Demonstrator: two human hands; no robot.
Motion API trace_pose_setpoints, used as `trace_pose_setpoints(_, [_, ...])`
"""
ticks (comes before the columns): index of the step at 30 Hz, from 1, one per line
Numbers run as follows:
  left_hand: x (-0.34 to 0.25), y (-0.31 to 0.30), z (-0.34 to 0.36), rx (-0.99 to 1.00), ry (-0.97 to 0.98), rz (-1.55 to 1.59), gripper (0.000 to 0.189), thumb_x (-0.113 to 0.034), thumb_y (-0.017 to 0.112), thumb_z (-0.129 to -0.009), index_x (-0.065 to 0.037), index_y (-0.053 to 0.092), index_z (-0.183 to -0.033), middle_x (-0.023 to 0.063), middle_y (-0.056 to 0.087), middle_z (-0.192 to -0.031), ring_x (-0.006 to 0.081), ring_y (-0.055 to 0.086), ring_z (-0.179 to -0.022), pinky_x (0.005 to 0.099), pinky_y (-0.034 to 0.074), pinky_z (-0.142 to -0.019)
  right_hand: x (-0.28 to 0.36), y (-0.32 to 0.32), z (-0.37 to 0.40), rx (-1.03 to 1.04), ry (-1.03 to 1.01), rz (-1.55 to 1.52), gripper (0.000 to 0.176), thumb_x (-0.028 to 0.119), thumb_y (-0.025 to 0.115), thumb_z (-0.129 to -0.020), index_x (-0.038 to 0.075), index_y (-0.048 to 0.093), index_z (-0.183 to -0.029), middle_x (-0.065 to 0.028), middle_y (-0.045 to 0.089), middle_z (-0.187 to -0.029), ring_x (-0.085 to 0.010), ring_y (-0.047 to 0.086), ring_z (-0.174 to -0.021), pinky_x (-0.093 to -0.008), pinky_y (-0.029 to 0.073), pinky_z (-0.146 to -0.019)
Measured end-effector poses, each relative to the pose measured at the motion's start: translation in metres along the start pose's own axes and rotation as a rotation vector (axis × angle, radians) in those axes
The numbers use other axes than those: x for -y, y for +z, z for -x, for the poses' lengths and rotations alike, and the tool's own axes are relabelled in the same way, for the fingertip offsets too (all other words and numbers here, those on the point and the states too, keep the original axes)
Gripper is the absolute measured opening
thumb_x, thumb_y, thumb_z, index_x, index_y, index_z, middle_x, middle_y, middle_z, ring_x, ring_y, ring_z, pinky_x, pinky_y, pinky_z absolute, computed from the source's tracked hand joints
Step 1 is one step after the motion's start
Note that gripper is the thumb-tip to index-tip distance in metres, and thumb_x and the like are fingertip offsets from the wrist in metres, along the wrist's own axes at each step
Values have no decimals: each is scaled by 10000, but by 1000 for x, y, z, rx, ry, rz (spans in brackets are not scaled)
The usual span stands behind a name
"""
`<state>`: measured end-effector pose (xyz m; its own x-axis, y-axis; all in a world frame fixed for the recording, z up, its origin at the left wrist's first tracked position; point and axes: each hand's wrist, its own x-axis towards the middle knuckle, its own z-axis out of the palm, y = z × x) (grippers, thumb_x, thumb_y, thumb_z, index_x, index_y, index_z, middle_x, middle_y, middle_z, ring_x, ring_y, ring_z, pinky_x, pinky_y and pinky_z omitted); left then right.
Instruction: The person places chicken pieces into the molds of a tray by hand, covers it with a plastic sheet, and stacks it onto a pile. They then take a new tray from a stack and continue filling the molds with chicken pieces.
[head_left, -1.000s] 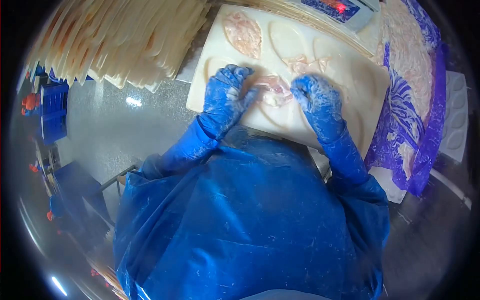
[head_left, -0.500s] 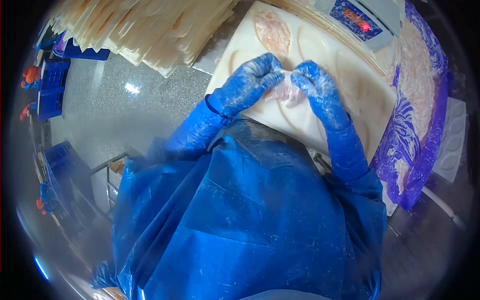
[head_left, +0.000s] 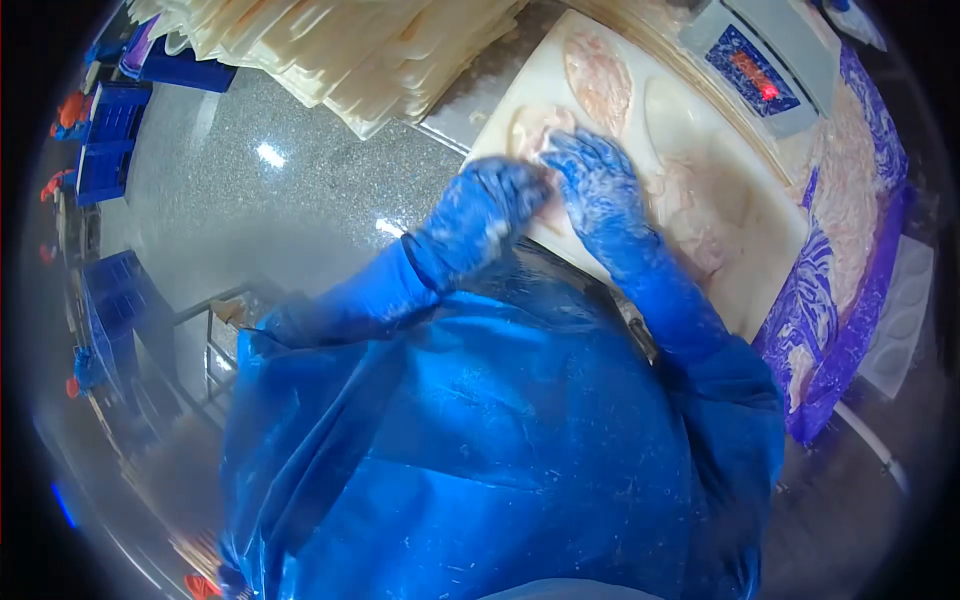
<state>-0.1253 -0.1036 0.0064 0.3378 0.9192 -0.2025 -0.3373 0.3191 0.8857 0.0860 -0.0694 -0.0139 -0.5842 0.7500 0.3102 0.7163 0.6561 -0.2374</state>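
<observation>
A white board with oval hollows lies ahead of me. One hollow at its far end holds pale pink meat. My left hand, blue-gloved, is at the board's left edge with fingers curled and blurred; what they hold, if anything, is hidden. My right hand, also gloved, lies palm down with fingers stretched over the lower part of another meat piece in the left hollow. More thin meat lies on the board right of my right hand.
A scale with a red-lit display stands beyond the board. Stacked pale sheets rise at the back left. At the right, a purple-and-white bag holds a pink mass, beside a white moulded tray. Blue crates and distant workers are left.
Both hands have moved apart from their shared pinch on a meat piece. My right hand has flattened over the left hollow; meat now shows in that hollow and on the board's right side.
</observation>
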Motion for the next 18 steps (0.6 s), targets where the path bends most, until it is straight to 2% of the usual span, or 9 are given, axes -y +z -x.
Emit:
trace_pose_setpoints(2, [-5, 5, 16, 303, 733, -1535, 199, -88, 605, -937, -8, 668, -1108, 148, 689, -1038, 308, 616, -1123, 392, 525, -914, -7, -1, -11, 5, -25, 77, 431, 119, 614, -855, 72, 606, -1283, -113, 595, -1332, -290, 527, -1262, -418, 374, -1100])
trace_pose_setpoints(4, [-8, 6, 13, 399, 635, -1216, 222, -87, 602, -948, -18, 647, -1154, 129, 681, -1110, 269, 620, -1149, 383, 535, -933, -3, 0, -9, 5, -49, 153, 485, 120, 612, -837, 70, 584, -1318, -112, 554, -1395, -280, 477, -1321, -425, 331, -1140])
trace_pose_setpoints(6, [-21, 7, 2, 206, -58, -227, 341, -113, 575, -965, -46, 574, -1300, 108, 650, -1199, 278, 623, -1154, 410, 511, -999, 17, 3, 16, 119, 21, -235, 465, 130, 589, -866, 80, 587, -1328, -107, 555, -1405, -287, 476, -1330, -461, 320, -1149])
trace_pose_setpoints(7, [-24, -7, -8, 226, 237, -880, 513, -216, 548, -985, -77, 433, -1465, 154, 554, -1374, 340, 534, -1283, 490, 365, -1140, 23, -5, 35, 103, -32, -273, 460, 122, 582, -875, 79, 591, -1332, -113, 530, -1439, -288, 464, -1341, -471, 302, -1160])
trace_pose_setpoints(8, [-20, -12, -20, 233, 234, -874, 513, -216, 548, -985, -77, 433, -1465, 154, 554, -1374, 340, 534, -1283, 490, 365, -1140, 25, -13, 47, 107, -24, -272, 460, 122, 582, -875, 79, 591, -1332, -113, 530, -1439, -288, 464, -1341, -471, 302, -1160])
trace_pose_setpoints(10, [-10, -14, -33, 234, 587, -1654, 608, -293, 512, -1005, -84, 318, -1542, 173, 378, -1551, 314, 364, -1440, 507, 236, -1205, 29, -35, 62, 137, -23, -152, 438, 103, 603, -871, 73, 609, -1308, -114, 555, -1412, -296, 516, -1284, -444, 370, -1101])
trace_pose_setpoints(12, [-20, -12, -36, 270, 489, -1729, 671, -365, 509, -1000, -92, 276, -1567, 173, 254, -1621, 313, 199, -1517, 516, 98, -1233, 9, -41, 81, 71, -20, -80, 430, 121, 606, -880, 49, 606, -1304, -111, 597, -1357, -301, 582, -1189, -427, 429, -1034])
trace_pose_setpoints(14, [-24, 6, -27, 55, 508, -1623, 688, -387, 514, -993, -95, 277, -1570, 175, 250, -1622, 337, 192, -1517, 515, 82, -1232, -18, -50, 116, -117, 399, -371, 436, 134, 620, -890, 38, 592, -1314, -113, 623, -1319, -309, 623, -1113, -428, 453, -1009])
trace_pose_setpoints(18, [4, 40, -25, 448, 395, -1582, 807, -426, 616, -935, -175, 225, -1596, 166, 149, -1656, 341, 156, -1527, 549, 60, -1225, -61, -82, 146, -138, 709, 20, 429, 152, 627, -918, 22, 577, -1323, -128, 619, -1320, -308, 632, -1089, -417, 441, -1042])
